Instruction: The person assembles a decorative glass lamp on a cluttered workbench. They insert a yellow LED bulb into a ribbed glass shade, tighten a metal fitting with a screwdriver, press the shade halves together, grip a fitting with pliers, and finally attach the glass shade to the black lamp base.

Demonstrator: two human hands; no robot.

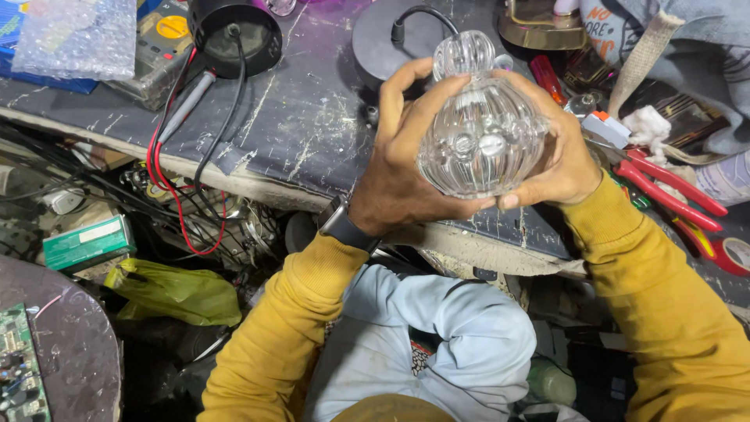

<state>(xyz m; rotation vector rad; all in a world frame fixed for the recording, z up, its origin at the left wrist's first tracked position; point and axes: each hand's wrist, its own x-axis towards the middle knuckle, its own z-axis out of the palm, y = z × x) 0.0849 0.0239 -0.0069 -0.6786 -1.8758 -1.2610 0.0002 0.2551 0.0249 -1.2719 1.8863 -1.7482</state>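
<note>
Both my hands hold a clear ribbed glass lamp shade point(476, 129), pumpkin-shaped, over the front edge of a worn dark workbench point(305, 117). My left hand point(394, 168) wraps its left side, fingers curled over the top. My right hand point(558, 152) cups its right side and underside. A black watch sits on my left wrist. My sleeves are mustard yellow.
On the bench lie a black round lamp base point(387, 35) with a cable, a black dome part point(234, 31), a multimeter point(160, 47) with red and black leads, bubble wrap point(78, 35), red-handled pliers point(668, 184) and tape point(734, 254). Below left lie a green bag point(176, 293), a green box point(86, 242) and a circuit board point(19, 367).
</note>
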